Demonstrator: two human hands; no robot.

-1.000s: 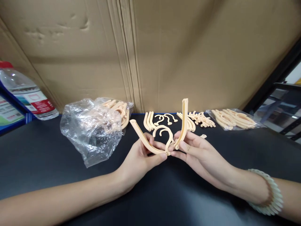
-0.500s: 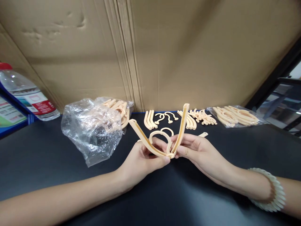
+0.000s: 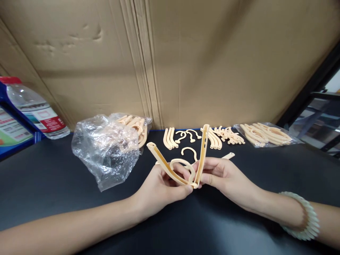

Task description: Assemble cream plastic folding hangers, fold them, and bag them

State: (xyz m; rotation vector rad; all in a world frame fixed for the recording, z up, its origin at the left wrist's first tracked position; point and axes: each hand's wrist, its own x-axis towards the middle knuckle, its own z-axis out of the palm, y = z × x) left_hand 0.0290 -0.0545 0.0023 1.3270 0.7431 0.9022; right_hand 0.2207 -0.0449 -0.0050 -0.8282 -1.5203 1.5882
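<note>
My left hand (image 3: pixel 162 189) grips the left arm (image 3: pixel 164 165) of a cream plastic hanger. The other arm (image 3: pixel 202 150) is pinched in my right hand (image 3: pixel 225 177). Both arms meet at a joint (image 3: pixel 194 184) between my thumbs and rise in a narrow V. A round cream hook (image 3: pixel 182 164) sits inside the V, touching my fingers. Both hands hover just above the black table (image 3: pixel 53 184). A loose hook (image 3: pixel 189 151) lies on the table just behind them.
A crumpled clear bag (image 3: pixel 106 150) with hanger parts lies left. Rows of cream arms (image 3: pixel 169 138), hooks (image 3: pixel 187 134) and small parts (image 3: pixel 230 135) line the cardboard wall (image 3: pixel 186 63). Another bag of arms (image 3: pixel 265 134) lies right. A water bottle (image 3: pixel 34 111) stands far left.
The two hanger arms have folded closer together, the V narrowing. The right arm has dropped lower. The hook has tipped down between the arms.
</note>
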